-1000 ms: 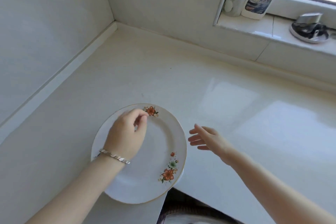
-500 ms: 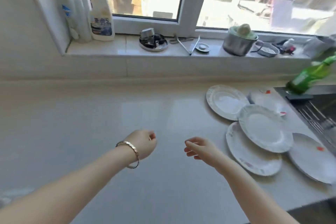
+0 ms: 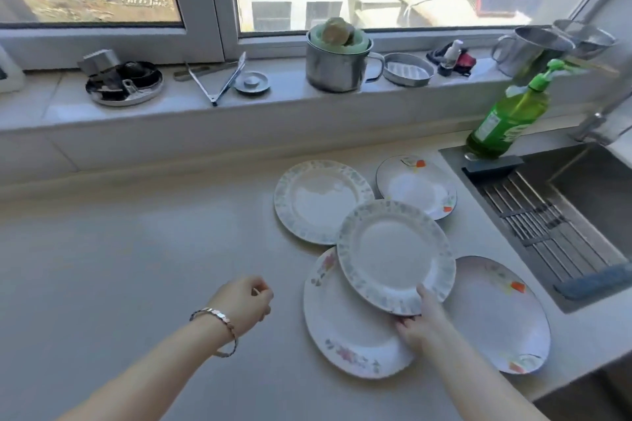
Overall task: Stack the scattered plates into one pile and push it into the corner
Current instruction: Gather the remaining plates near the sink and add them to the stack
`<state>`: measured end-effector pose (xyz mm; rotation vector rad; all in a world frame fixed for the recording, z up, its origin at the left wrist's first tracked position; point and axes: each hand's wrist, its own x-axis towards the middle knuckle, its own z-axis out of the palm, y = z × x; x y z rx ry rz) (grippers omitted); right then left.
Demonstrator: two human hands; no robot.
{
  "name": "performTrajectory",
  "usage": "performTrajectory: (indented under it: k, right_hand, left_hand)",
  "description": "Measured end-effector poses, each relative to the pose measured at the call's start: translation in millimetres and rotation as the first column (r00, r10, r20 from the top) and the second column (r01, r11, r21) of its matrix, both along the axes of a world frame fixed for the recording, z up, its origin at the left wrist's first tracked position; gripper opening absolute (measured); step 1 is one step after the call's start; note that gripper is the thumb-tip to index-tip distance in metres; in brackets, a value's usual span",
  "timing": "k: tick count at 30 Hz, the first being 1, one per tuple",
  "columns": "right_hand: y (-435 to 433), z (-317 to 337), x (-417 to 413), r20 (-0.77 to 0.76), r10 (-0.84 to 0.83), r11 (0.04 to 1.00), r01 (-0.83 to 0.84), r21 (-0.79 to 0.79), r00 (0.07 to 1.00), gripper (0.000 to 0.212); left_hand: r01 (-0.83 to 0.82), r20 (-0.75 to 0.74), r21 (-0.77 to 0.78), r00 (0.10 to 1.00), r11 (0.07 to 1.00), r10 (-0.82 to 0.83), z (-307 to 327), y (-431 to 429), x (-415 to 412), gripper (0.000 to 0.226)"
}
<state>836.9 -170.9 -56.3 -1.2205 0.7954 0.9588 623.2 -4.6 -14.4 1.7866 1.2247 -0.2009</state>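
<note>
Near grey-rimmed plate [image 3: 396,256]: glazed ceramic, sits on top of the cluster. It overlaps the pink-flowered plate [image 3: 342,328] beneath it and the edge of the far grey-rimmed plate [image 3: 319,202]. It looks slightly tilted, near rim raised.

Right hand [image 3: 419,321]: pinches that plate at its near rim, thumb on top, fingers tucked under.

Left hand [image 3: 244,301]: hovers over the bare counter [image 3: 136,267], well apart from the plates. Fingers are loosely curled and hold nothing.

Handling (judgement): rigid, smooth, moderately heavy, chips if knocked rim to rim. A one-sided rim pinch lets the plate droop, so a second hand under the far rim would steady it. Lift clear rather than drag across the glaze below.

Others: small orange-motif plate [image 3: 415,186] behind, orange-flowered plate [image 3: 496,314] at right, near the counter's front edge.

Surroundings: sink [image 3: 564,202] just right of the cluster, green soap bottle [image 3: 509,120] at its back rim. The corner is not in view.

Status: five plates here, not yet piled.
</note>
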Motion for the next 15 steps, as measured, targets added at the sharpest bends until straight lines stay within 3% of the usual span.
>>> performTrajectory:
  k: [2,4,6,9,13,15]
  right_hand:
    - [-2.0,-13.8,5.3,0.039,-0.072,0.994,0.068,0.088,0.997,0.035]
    - [-3.5,-24.0,7.0,0.112,-0.108,0.993,0.101,0.063,0.988,0.015]
    - [-3.4,-28.6,5.2,0.180,-0.098,0.995,0.101,-0.009,0.979,0.021]
    - [-4.8,-32.1,3.6,0.248,-0.060,0.991,0.087,-0.099,0.967,0.051]
    - [-13.0,-31.8,9.7,0.329,0.006,0.993,0.035,-0.117,0.944,0.020]
    - [-19.7,-28.2,10.5,0.365,0.043,0.998,-0.022,-0.061,0.930,0.024]
  left_hand:
    - [-0.050,-0.017,-0.048,0.999,0.998,0.049,-7.9,-4.1,8.8,0.021]
    - [-0.060,-0.051,-0.077,0.997,0.995,0.057,-17.2,-8.8,16.1,0.020]
    - [-0.059,-0.090,-0.094,0.995,0.994,0.051,-26.2,-12.0,24.1,0.021]
    - [-0.120,-0.124,-0.129,0.987,0.984,0.104,-38.0,-17.4,39.1,0.021]
    - [-0.279,-0.131,-0.257,0.959,0.925,0.252,-52.9,-32.9,62.6,0.018]
    - [-0.318,-0.135,-0.311,0.947,0.895,0.290,-56.9,-42.5,71.4,0.020]
